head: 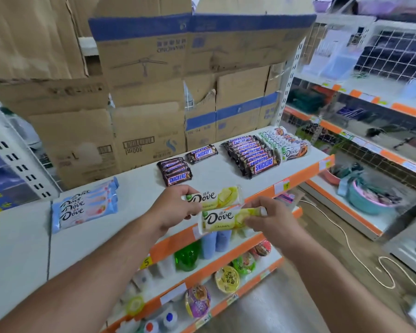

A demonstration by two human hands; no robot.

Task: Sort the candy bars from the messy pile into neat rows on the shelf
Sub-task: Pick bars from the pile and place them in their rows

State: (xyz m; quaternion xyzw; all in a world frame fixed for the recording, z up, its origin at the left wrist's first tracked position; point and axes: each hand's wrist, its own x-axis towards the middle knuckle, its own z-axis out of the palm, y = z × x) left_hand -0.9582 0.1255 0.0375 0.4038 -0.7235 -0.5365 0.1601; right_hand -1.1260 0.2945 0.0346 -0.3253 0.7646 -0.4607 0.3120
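My left hand (178, 207) grips the left end of one yellow Dove bar (216, 197) over the front of the white shelf (135, 195). My right hand (271, 218) holds a second yellow Dove bar (222, 219) just below and in front of the first. On the shelf lie a stack of light-blue Dove bars (82, 205) at the left, a small row of Snickers bars (174, 170), a loose Snickers bar (202, 153), a long row of Snickers (251, 155), and green and orange Dove bars (286, 143) at the far right.
Cardboard boxes (154, 92) stand along the back of the shelf. Lower shelves with orange edges (202, 267) hold bottles and cups. Another shelving unit (370, 131) stands to the right, with a white cord (360, 258) on the floor between.
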